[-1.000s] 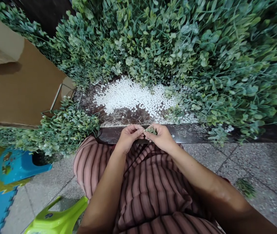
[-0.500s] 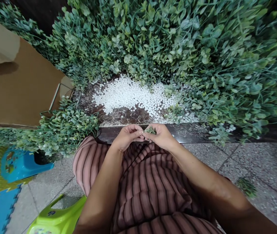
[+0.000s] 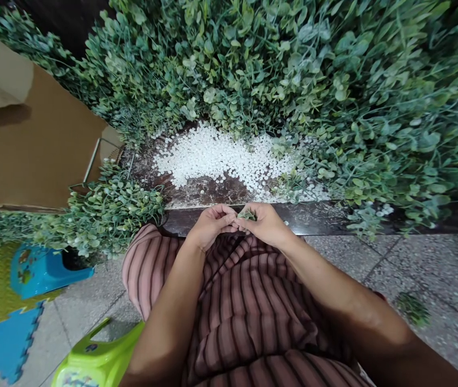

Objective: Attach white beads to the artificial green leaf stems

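My left hand [image 3: 211, 224] and my right hand [image 3: 267, 223] meet over my lap, at the near edge of a dark wooden table [image 3: 313, 217]. Between the thumb and fingers of my right hand is a small artificial leaf sprig [image 3: 248, 214], green and partly covered by the fingers. The left thumb and fingertips are pinched together right beside the sprig's end; what lies in that pinch is too small and hidden to name. Just beyond both hands, a heap of small white plastic pieces [image 3: 216, 158] spreads over the tabletop.
Masses of artificial green foliage [image 3: 273, 70] cover the far side and right. A cardboard box [image 3: 39, 145] stands left, with more foliage [image 3: 111, 209] in front. On the floor are a blue stool [image 3: 39, 269], a green stool [image 3: 100, 360], foam mats [image 3: 7, 338] and a loose sprig [image 3: 413, 309].
Both hands keep the same pinched hold, with only a slight shift of the fingers and the leaf sprig. The whole view has moved a little.
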A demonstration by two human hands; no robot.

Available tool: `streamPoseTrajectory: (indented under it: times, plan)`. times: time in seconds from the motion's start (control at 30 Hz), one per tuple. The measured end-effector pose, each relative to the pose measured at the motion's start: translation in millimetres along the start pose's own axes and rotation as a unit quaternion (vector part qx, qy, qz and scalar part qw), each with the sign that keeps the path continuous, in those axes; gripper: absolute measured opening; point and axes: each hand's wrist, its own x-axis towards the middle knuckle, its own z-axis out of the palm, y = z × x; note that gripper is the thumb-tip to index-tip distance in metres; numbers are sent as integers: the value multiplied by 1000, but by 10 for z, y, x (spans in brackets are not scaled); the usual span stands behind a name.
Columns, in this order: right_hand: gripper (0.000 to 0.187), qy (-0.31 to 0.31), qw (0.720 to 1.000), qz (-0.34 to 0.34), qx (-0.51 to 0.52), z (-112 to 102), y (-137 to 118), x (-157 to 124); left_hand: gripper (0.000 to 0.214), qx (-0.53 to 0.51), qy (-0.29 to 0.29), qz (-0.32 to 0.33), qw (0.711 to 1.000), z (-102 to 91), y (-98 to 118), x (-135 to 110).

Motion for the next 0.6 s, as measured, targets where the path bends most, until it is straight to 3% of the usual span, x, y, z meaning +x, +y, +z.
streamPoseTrajectory:
  times: [0.3,0.6]
  plan:
    - [16,-23,999,-36,27,-53,0,-1,35,-30,3,-2,1000,3,2,-16]
    - [16,2,1000,-8,22,-23,-3,21,37,-4,19,-6,1000,30,2,15]
